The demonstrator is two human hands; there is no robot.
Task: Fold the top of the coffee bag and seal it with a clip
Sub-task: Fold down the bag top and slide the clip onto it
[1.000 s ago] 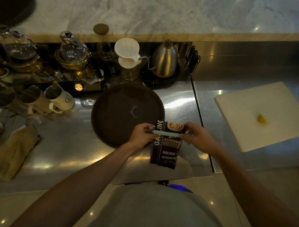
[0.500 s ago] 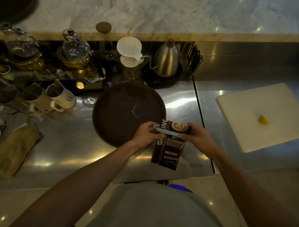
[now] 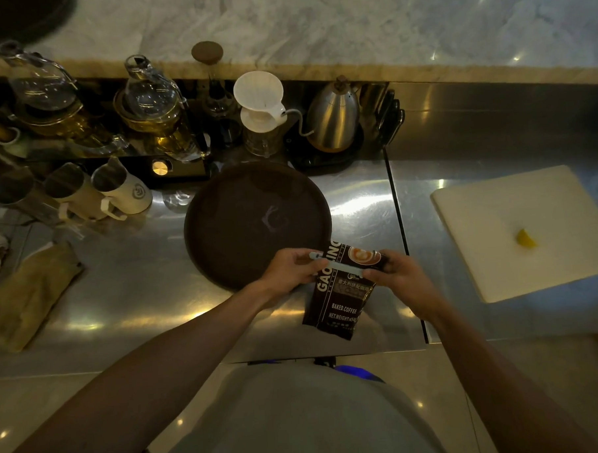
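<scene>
A dark brown coffee bag (image 3: 340, 301) with white lettering lies on the steel counter near the front edge, its top folded over. A long pale blue clip (image 3: 339, 268) lies across the bag just below the fold. My left hand (image 3: 292, 272) pinches the clip's left end. My right hand (image 3: 401, 278) grips the clip's right end together with the bag's right edge. Whether the clip is snapped shut I cannot tell.
A round dark tray (image 3: 256, 221) sits just behind the bag. A white cutting board (image 3: 517, 230) with a lemon wedge (image 3: 526, 238) lies to the right. Kettle (image 3: 334, 118), dripper (image 3: 259, 101), glass pots and pitchers (image 3: 121, 189) line the back. A folded cloth (image 3: 26, 296) lies left.
The hands and the bag have shifted slightly to the right and away from me. Both hands stay on the clip's ends across the bag's fold.
</scene>
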